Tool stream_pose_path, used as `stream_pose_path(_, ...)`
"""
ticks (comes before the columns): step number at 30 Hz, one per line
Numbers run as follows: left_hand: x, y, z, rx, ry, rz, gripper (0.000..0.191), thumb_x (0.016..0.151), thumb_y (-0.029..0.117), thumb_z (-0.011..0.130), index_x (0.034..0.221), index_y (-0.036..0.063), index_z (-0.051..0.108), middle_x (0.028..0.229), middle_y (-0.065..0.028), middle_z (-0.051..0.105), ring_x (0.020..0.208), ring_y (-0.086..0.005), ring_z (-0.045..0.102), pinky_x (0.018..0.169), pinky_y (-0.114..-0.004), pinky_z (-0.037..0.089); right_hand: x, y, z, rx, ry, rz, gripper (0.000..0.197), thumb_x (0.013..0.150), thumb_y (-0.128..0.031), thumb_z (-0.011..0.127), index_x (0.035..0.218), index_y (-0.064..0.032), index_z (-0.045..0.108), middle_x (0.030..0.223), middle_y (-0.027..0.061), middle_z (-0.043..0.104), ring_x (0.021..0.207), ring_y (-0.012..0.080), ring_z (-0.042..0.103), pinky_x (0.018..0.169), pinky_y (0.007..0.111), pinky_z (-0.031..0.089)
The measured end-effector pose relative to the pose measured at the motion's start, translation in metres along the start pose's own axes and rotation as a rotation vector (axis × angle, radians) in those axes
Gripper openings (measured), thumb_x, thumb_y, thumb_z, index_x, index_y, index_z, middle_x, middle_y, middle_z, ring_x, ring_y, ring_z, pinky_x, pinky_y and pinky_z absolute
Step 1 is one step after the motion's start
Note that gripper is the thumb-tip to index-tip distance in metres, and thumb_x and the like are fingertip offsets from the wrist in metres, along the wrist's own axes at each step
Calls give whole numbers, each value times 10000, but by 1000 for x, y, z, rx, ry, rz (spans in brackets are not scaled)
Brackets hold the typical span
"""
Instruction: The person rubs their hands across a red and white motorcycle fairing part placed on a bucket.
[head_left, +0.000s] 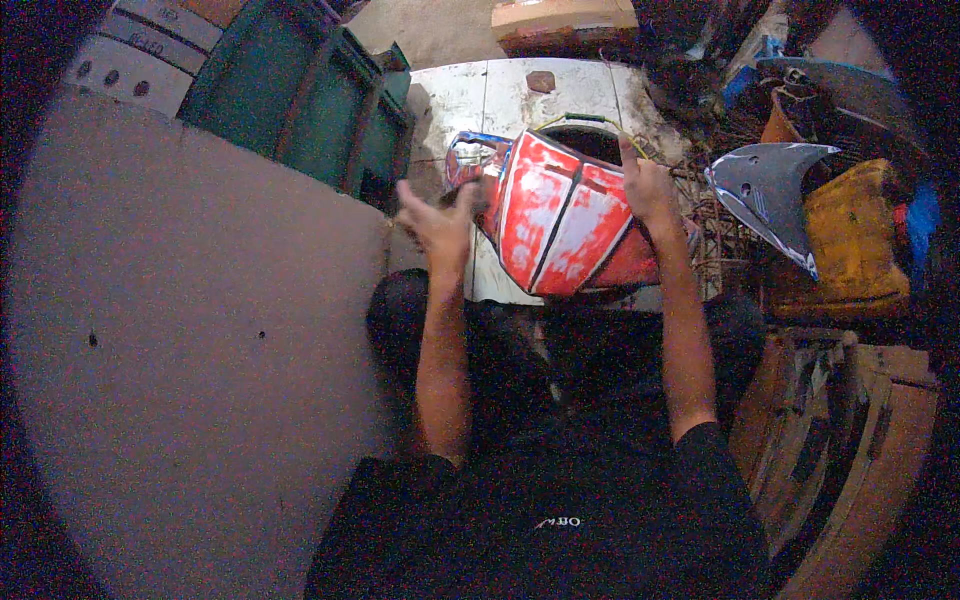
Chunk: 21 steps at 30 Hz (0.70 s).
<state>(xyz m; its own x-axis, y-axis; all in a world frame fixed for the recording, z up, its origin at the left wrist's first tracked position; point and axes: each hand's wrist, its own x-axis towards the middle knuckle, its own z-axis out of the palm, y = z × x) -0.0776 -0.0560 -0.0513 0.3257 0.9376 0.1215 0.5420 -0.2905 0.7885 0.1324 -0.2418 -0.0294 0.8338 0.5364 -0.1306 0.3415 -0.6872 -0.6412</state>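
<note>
A red panel with patchy pale areas and dark seams (574, 225) lies tilted over the white work surface (442, 90) before me. My right hand (646, 184) grips its right edge, the thumb pointing up and the other fingers largely hidden. At its left end, beside a shiny blue-edged part (476, 154), my left hand (439, 217) is raised with fingers apart and holds nothing visible. Behind the panel stands a bucket (589, 142), its dark opening partly covered and its wire handle (585, 118) fitted with a green grip. A small brown block (540, 82) rests farther back on the white surface.
Green bins (300, 97) stand at the back left, beside a pale wall or board (187, 300). On the right, a grey curved panel (765, 187) leans near a worn yellow container (855, 240). Flattened cardboard (892, 420) is at the lower right, and a cardboard box (562, 22) at the back.
</note>
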Motion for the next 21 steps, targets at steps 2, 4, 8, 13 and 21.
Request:
stream_pose_path(2,-3,-9,5,-16,-210,-21,1075,650,409,831,1393,-18,183,1319,-346,248,1192,-441,325,1039,-477,277,0,-2,3,16,16,-19,902,901,-682,138,855,37,680,899,285,636,921,462,597,879,512,435)
stream_pose_path(4,-3,1,-2,-11,-38,42,1056,652,419,827,1385,-15,202,1297,-332,265,1179,-438,327,1030,-485,282,4,8,3,-6,13,0,901,901,-681,138,847,38,679,898,288,634,927,462,593,885,508,433)
stream_pose_path(8,-5,-6,2,-45,17,90,973,677,430,805,1350,-15,261,1226,-286,313,1173,-414,309,1008,-497,284,3,1,5,1,22,-29,883,910,-665,143,857,35,678,909,292,631,933,463,588,889,501,433)
stream_pose_path(13,4,2,5,77,114,103,1010,656,443,815,1371,1,255,1248,-280,307,1167,-409,310,1008,-505,272,1,3,-2,-7,-21,12,881,915,-658,137,884,38,675,929,293,628,947,463,583,890,501,431)
stream_pose_path(21,5,-9,16,211,-147,109,966,679,386,810,1374,-2,261,1264,-293,302,1152,-410,335,1009,-507,280,6,7,2,-28,-8,-9,891,910,-669,141,847,39,678,899,295,631,920,465,592,871,510,436)
